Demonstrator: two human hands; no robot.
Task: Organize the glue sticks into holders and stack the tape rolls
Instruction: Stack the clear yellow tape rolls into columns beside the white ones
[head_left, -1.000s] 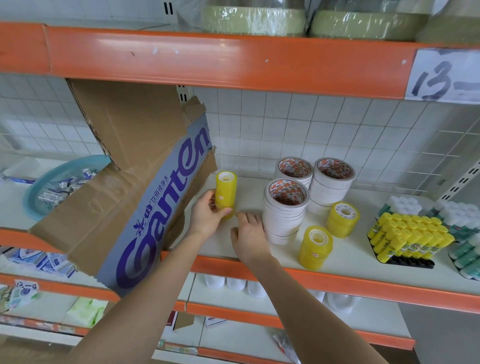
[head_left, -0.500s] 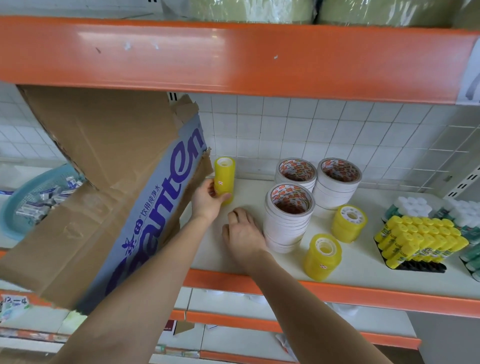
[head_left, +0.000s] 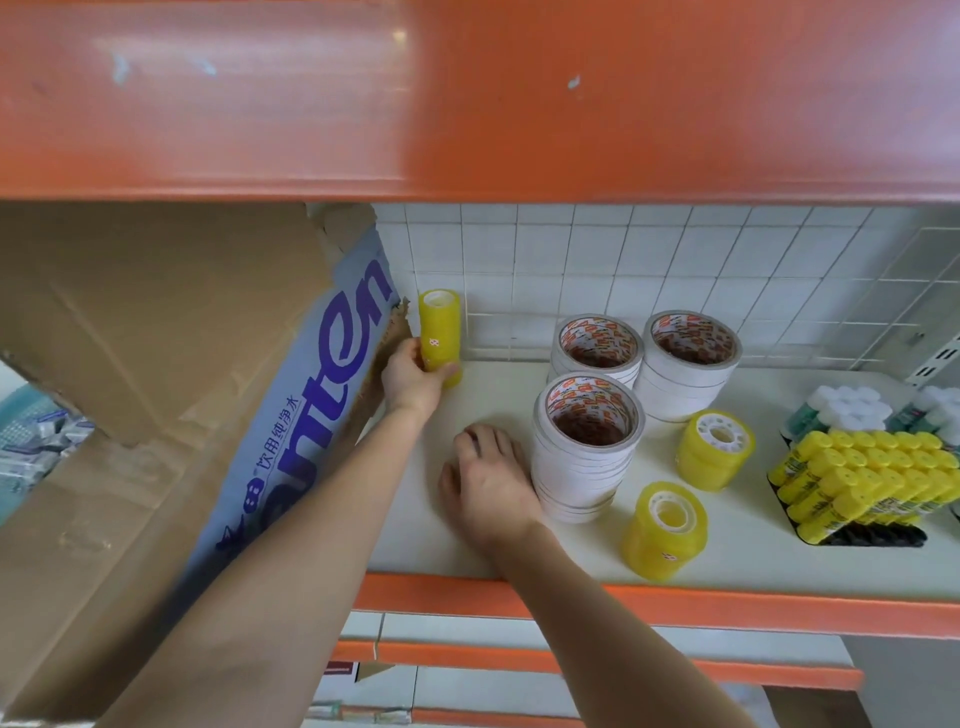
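the box (head_left: 171, 415) at left reads "nten" in big purple letters beside small chinese print; its far end is cut off. the left hand (head_left: 413, 376) grips a tall yellow tape stack (head_left: 440, 332) at the back of the shelf (head_left: 727, 561), against the box. the right hand (head_left: 488, 483) lies on the shelf, fingers loosely curled, holding nothing, touching a white tape stack (head_left: 587, 447). glue sticks (head_left: 862, 478) with yellow caps fill a black holder (head_left: 872, 538); their labels are unreadable.
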